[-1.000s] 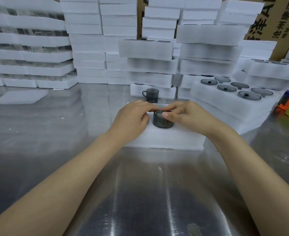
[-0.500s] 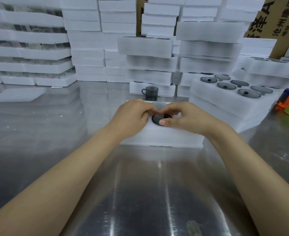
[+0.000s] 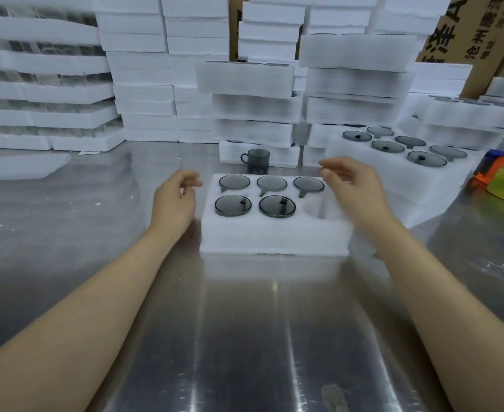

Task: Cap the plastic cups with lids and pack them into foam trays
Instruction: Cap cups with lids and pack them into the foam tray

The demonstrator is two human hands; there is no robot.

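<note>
A white foam tray (image 3: pixel 274 233) lies on the steel table in front of me. Several dark smoky cups sit in its wells; the front middle capped cup (image 3: pixel 277 206) and the front left capped cup (image 3: pixel 232 205) carry lids with knobs. The front right well (image 3: pixel 314 207) holds nothing. A loose grey cup (image 3: pixel 256 160) with a handle stands just behind the tray. My left hand (image 3: pixel 175 200) hovers at the tray's left edge, fingers loosely curled and holding nothing. My right hand (image 3: pixel 351 185) hovers above the tray's right side, fingers relaxed and holding nothing.
A second foam tray (image 3: pixel 363 179) with several lidded cups sits to the right. Tall stacks of foam trays (image 3: pixel 253 81) wall off the back of the table. Orange, blue and green objects (image 3: pixel 503 179) lie at the far right, cardboard boxes (image 3: pixel 464 31) behind.
Both hands pressed a capped cup down into the front middle well, then let go and drew apart to the tray's two sides.
</note>
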